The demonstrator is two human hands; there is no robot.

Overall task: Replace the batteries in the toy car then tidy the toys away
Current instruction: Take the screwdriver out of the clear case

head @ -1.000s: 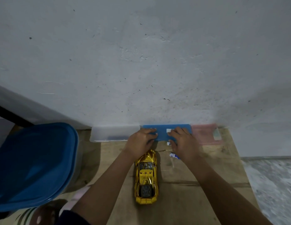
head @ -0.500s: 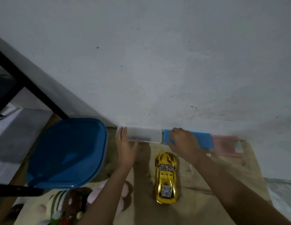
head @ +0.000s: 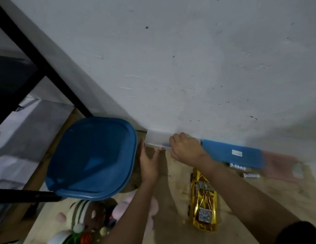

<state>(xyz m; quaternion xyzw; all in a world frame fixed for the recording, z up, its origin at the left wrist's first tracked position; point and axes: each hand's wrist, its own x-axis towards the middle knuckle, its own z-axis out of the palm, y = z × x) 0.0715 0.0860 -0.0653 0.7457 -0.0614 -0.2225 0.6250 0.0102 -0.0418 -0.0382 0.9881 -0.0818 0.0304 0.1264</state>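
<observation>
1. Right hand: back turned up, fingers curled over the right end of the clear case, gripping it. It lies beyond the nose of the toy car, a little to the car's left.
2. Left hand: fingers straight and spread, holding nothing. The fingertips reach the left end of the clear case and the thumb points at its near edge; whether they touch it cannot be told. It is well left of the car.
3. Clear case: a long translucent box set against the foot of the wall, beyond the car and to its left. Its contents are blurred.
4. Toy car: gold, shiny, resting on the wooden board with its nose toward the wall. No hand touches it, and the right forearm passes over its front end.
5. Blue case: long and flat, with a small white label. It lies beyond the car and to its right, end to end with the clear case.
6. Batteries, two, both lying on their sides: one just beside the near edge of the blue case, the other nearer the viewer, both to the right of the car's nose.
7. Pink case: blurred, farther right of the car than the blue case.
8. Blue lid: large, with rounded corners, on a bin well left of the car.
9. Plush toys: a heap left of the car's tail, in front of the lidded bin.
</observation>
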